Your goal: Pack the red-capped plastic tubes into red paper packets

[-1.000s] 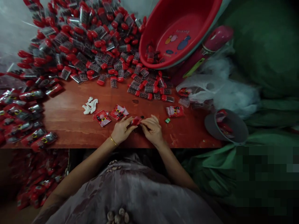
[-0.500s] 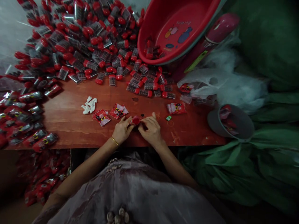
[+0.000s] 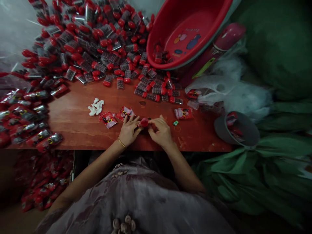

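Note:
Between the thumb and fingers of my left hand [image 3: 128,130] is a small red-capped container [image 3: 144,122], its red end toward my right hand. My right hand [image 3: 160,130] is closed in a pinch just beside that red end; what its fingertips hold, if anything, is too small to make out. Two red printed packets, one nearer [image 3: 108,119] and one farther [image 3: 124,112], lie left of my hands. Behind the fingertips sits a tiny dark piece [image 3: 149,118], partly covered. To the right are a small green piece [image 3: 175,123] and a red packet [image 3: 183,113].
A large heap of clear red-capped containers [image 3: 97,42] covers the table's back left. Filled red packages [image 3: 48,142] pile up at the left edge. A red basin [image 3: 168,66] leans at the back. White strips [image 3: 96,107], a plastic bag [image 3: 226,87] and a grey bucket [image 3: 221,131] stand around.
My right fingertips have come up against the red end of the container, and the left fingers are spread a little more. The whole view has shifted slightly.

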A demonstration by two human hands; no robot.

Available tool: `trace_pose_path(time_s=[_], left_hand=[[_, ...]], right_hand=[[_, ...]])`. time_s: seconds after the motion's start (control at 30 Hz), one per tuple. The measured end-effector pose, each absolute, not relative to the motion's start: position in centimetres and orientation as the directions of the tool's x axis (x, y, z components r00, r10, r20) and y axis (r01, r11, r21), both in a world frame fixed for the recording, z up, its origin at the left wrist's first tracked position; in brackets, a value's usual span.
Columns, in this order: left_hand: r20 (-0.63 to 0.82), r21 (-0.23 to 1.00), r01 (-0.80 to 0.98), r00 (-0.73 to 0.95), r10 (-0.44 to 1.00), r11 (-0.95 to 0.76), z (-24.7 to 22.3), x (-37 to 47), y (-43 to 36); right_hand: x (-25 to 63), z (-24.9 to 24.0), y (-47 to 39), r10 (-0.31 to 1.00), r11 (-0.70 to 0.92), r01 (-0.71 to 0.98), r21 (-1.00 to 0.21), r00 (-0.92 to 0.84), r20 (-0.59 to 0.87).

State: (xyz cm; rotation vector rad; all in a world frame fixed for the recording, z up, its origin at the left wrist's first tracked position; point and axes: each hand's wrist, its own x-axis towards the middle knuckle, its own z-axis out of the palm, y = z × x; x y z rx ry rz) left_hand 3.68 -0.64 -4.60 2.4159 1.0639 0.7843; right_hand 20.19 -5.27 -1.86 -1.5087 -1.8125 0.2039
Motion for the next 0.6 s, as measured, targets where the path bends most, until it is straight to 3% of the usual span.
trace_pose_path(time_s=[0.2, 0.43, 0.6], left_hand=[[0.289, 0.532, 0.585, 0.554, 0.781, -0.612, -4.0, 3.4, -0.6], [0.257, 0.542, 0.625, 0.513, 0.819, -0.561, -4.0, 3.5, -0.9], [0.304, 0.66, 0.474, 0.54, 0.785, -0.582, -3.3, 3.2, -1.0]], right_hand=[[20.7, -1.6, -3.0, 0.891, 0.451, 0.575, -0.683, -0.24, 0.386], [20.7, -5.4, -3.0, 0.927, 0.361, 0.597, -0.716, -0.141, 0.349], [20.9, -5.8, -3.4, 0.928, 0.35, 0.619, -0.703, -0.127, 0.35]])
